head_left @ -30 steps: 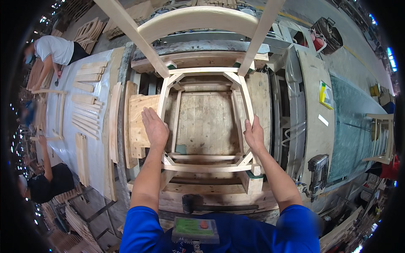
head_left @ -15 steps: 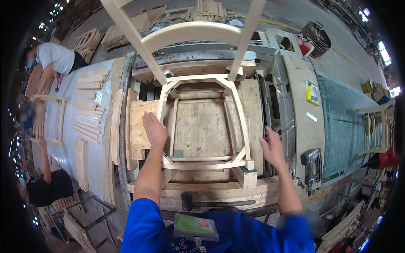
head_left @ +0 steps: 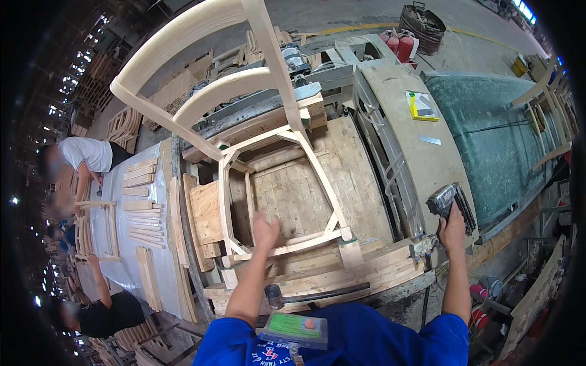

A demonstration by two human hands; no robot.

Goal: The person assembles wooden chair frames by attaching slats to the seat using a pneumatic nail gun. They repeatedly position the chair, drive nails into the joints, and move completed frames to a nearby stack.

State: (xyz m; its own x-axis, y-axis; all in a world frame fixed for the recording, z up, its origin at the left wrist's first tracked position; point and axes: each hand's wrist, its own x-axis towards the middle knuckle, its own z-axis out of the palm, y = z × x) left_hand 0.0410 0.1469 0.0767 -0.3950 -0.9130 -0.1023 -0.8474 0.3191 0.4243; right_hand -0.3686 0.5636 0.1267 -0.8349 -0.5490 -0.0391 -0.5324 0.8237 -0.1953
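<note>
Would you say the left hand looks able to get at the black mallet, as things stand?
Probably yes: the left hand looks empty and close by, and the black mallet lies uncovered between the wooden chair frame and the person's blue shirt.

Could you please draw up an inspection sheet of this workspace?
Surface: scuffed wooden platform under the chair frame.
Job's things: chair frame, seat opening uncovered; nail gun at right.
Clutter: mallet in front; yellow-edged box at right.
Hands: left hand blurred at the chair frame's front, contact unclear; right hand grips the nail gun.
Cables: apparent clear tubing beside the platform.
Surroundings: co-worker in white, left; red fire extinguishers beyond.
</note>
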